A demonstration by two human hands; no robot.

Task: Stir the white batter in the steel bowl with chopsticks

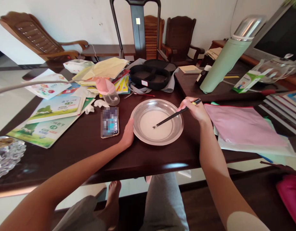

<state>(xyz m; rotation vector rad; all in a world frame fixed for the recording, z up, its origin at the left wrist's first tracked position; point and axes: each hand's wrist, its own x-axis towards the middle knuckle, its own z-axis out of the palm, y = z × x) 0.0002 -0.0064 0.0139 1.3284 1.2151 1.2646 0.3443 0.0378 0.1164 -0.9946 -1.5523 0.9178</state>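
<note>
A shallow round metal bowl [134, 128] with whitish liquid [159, 130] in it stands on the dark table in front of me. My left hand [128, 133] holds the bowl's left side, with the fingers partly hidden along the rim. In my right hand [195, 108], the fingers are closed around black chopsticks [170, 117] with a gold band near the top. They slant down to the left over the bowl, and their tips are at the liquid.
Left of the bowl lies a phone [109, 122], with a pink-topped bottle [108, 91] behind it. Booklets [51, 118] cover the left side. A black case [150, 75] sits behind the bowl. At the right are a green thermos [227, 64] and a pink folder [244, 123].
</note>
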